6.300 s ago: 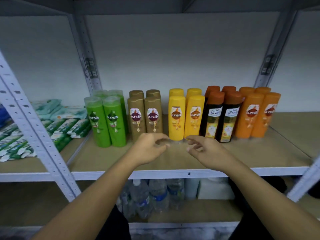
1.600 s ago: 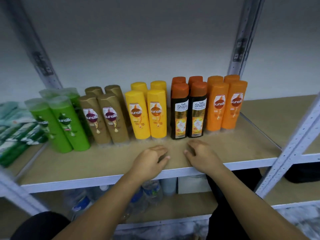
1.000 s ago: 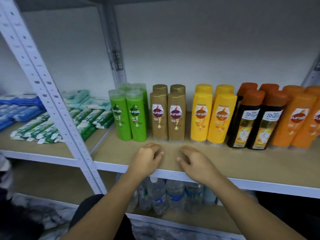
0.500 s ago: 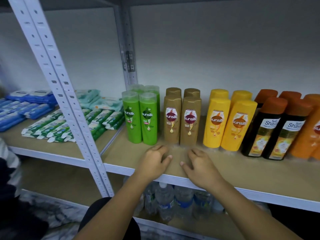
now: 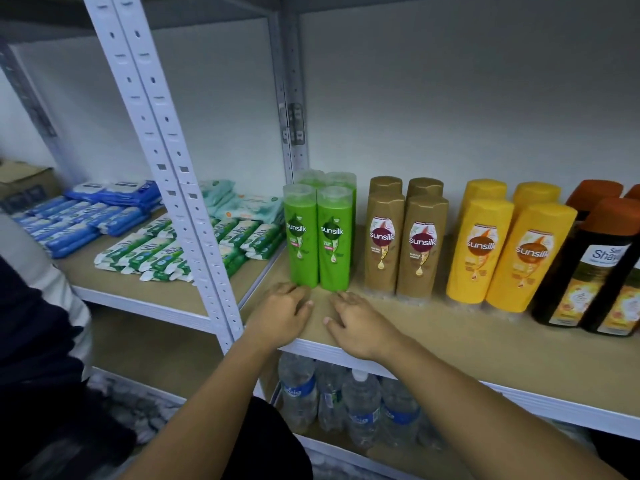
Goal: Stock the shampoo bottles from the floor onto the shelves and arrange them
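Rested left grip [image 5: 280,317] and right grip [image 5: 360,327] on the shelf [image 5: 450,344], fingers loose, holding nothing, just on the near side of the green bottles [image 5: 318,244]. Saw brown bottles [image 5: 398,244], yellow bottles [image 5: 502,251] and dark bottles [image 5: 595,271] standing in rows to the right. Looked nearly done; maybe only tidying left.

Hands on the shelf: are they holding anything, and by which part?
Nothing is held. The left hand and right hand rest empty on the shelf, just before the green bottles.

I can't see most of the rear green bottles [image 5: 341,180] behind the front pair [image 5: 318,244]; far right of them, the dark bottles [image 5: 595,271] are cut by the edge.
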`<state>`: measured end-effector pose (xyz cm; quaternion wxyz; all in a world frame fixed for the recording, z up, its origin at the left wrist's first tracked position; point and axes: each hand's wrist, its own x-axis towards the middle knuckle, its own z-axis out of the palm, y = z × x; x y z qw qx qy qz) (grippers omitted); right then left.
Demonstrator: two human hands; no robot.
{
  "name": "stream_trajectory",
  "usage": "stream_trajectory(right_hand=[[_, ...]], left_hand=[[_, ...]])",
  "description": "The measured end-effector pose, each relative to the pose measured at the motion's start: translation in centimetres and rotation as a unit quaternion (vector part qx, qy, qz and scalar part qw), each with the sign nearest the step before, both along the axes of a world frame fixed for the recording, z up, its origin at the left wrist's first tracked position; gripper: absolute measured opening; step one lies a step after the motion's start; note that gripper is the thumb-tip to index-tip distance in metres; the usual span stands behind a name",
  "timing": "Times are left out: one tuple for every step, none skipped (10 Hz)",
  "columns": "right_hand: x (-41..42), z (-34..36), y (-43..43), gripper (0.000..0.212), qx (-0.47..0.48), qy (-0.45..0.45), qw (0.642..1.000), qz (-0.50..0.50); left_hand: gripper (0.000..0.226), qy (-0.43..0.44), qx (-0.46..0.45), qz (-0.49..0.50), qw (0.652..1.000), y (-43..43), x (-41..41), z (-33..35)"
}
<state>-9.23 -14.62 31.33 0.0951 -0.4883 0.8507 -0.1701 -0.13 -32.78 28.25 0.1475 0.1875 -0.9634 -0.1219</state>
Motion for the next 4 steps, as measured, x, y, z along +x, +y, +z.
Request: stream_trajectory(right_hand=[[-0.1,-0.4,-0.2,0.061,-0.001,0.012,1.000,-0.006],[-0.3,-0.8,-0.2,0.060,-0.006,0.006,1.000,-0.008],[-0.5,-1.0,0.4,0.060,-0.015,0.013,1.000,0.004],[-0.5,-0.8,2.3,0.061,0.005,0.025,0.999,0.020]], left_hand=[[0.064,-0.005,-0.007,0.006,1.000,-0.3,-0.5,-0.5],[0.061,-0.017,-0.004,0.015,1.000,-0.3,-0.7,-0.4],[0.050,0.003,-0.017,0.010,1.000,0.2,-0.4,-0.1],[0.047,0.036,-0.002,-0.007,0.999,1.7,-0.1,-0.3]])
